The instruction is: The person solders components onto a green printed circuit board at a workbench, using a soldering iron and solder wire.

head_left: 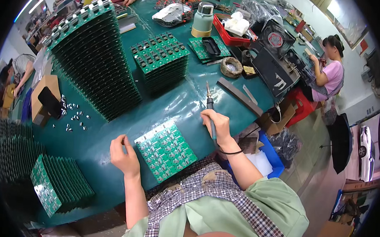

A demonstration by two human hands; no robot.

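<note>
A soldering iron (210,104) is gripped in my right hand (217,124), its tip pointing away from me over the table. In front of me a green circuit board (166,151) lies flat, solder side with silvery joints facing up. My left hand (124,157) is just left of this board, apart from it, with thumb and fingers pinched together. Whatever the pinch may hold is too small to make out. Small silver components (73,117) are scattered on the green table (99,146) beyond my left hand.
A tall stack of boards (97,59) rises at the back left, beside a lower stack (163,60). More boards (62,183) stand at the near left. Far right are a thermos (202,20), a red tray (227,35), a tape roll (231,67) and a black fan unit (272,58). Other people sit nearby.
</note>
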